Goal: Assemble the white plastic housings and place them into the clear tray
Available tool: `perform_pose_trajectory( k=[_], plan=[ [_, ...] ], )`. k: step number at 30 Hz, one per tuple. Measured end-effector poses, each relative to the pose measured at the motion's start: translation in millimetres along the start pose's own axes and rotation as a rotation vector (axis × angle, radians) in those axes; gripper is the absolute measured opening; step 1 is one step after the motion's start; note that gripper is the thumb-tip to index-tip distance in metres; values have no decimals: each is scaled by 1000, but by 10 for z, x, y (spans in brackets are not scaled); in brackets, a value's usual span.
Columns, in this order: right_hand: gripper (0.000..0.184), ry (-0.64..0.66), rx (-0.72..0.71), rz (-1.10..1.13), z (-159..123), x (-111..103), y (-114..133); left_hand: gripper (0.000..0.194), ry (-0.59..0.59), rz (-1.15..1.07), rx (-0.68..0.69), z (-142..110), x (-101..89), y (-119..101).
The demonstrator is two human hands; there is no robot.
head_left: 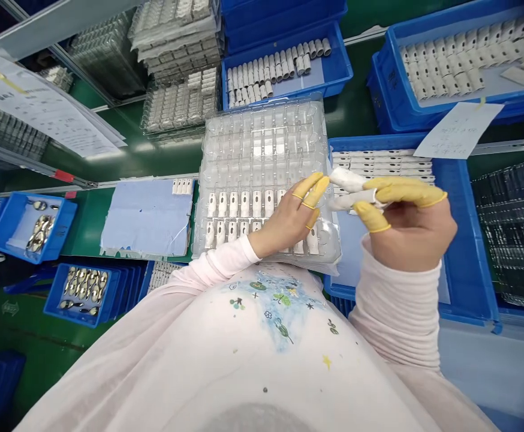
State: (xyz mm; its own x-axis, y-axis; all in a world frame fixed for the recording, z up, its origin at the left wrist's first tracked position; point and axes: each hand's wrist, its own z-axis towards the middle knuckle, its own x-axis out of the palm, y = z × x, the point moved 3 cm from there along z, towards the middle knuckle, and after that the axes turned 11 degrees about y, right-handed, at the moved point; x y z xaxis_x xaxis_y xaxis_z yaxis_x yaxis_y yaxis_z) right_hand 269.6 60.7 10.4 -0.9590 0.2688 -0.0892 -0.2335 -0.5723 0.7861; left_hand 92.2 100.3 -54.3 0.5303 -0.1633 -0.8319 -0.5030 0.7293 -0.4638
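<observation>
1. My right hand (408,225), right of centre in the frame, pinches two white pieces (354,198) between thumb and fingers, all in yellow finger covers. They stick out leftward, one above the other.
2. My left hand (284,219), at the centre, has its covered fingertips by the left ends of those two white pieces. Two of my fingers lie close together; I can't tell whether they touch the pieces.
3. Under my left hand sits a clear tray (230,147). Its lower two rows hold upright white parts (244,204) with dark oval holes; my hand hides some of them.
4. Beneath the pieces I'm pinching, a large blue bin (469,264) holds flat-lying white parts stacked near its upper side.
5. At the top centre, another blue bin (340,75) holds rows of short white tubes (280,66).
6. Left of the tray is a pale blue sheet (142,219), with a few small white parts (183,186) at its upper right corner.
7. At the lower left, a small blue bin (53,306) holds shiny metal parts (84,285).
</observation>
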Motion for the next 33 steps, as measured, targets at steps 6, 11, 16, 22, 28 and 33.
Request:
perform_pose_trajectory(
  k=[6, 11, 16, 22, 28, 33],
  plan=[
    [24, -64, -36, 67, -5, 355, 546, 58, -202, 132, 53, -87, -179, 77],
    [26, 85, 4, 210, -35, 469, 579, 46, -111, 222, 213, -243, -449, 208],
    [31, 246, 159, 407, -159, 569, 636, 52, 48, 176, 272, -403, -665, 100],
    [18, 350, 303, 442, -144, 528, 757, 72, -113, -127, 130, -562, -703, -167],
    [25, 432, 160, 486, 19, 459, 654, 60, 288, -816, -24, -608, -987, -463],
    [41, 503, 163, 463, 160, 501, 496, 44, 483, -1289, -30, -609, -1167, -613]
  ],
)
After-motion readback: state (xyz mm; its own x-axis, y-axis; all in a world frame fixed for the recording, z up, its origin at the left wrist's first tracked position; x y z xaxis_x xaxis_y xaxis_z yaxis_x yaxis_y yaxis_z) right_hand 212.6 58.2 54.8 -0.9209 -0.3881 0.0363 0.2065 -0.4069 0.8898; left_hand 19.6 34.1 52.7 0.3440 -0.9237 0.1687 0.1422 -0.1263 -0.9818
